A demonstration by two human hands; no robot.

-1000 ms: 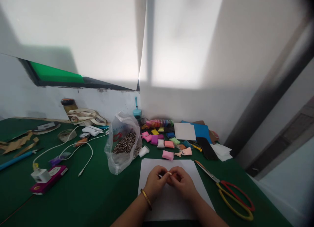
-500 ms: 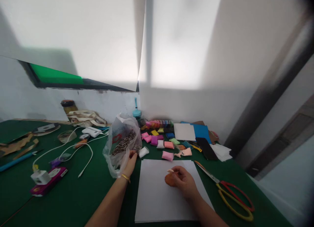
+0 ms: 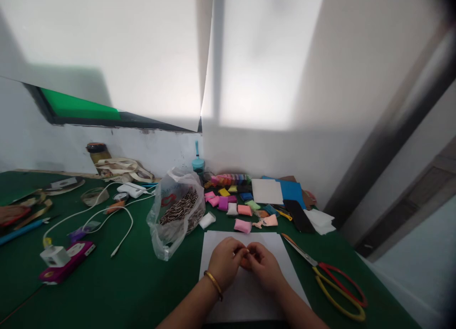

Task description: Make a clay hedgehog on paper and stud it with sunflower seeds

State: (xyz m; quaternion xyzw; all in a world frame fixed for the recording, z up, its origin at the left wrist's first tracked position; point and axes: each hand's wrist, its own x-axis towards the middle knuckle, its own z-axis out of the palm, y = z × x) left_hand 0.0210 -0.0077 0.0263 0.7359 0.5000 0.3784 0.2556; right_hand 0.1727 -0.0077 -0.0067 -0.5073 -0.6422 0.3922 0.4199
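Head view: my left hand (image 3: pixel 223 265) and right hand (image 3: pixel 266 268) meet fingertip to fingertip, both pinching a small orange lump (image 3: pixel 243 263) over the white paper (image 3: pixel 249 298) on the table (image 3: pixel 107 281), so I judge that light, even pressure will keep it from squashing.

An orange clay lump (image 3: pixel 244 263), mostly hidden, above the white paper (image 3: pixel 280 246).

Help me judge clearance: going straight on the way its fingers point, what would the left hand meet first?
The left hand points rightward; it would likely meet the orange lump first, with the right hand just behind.
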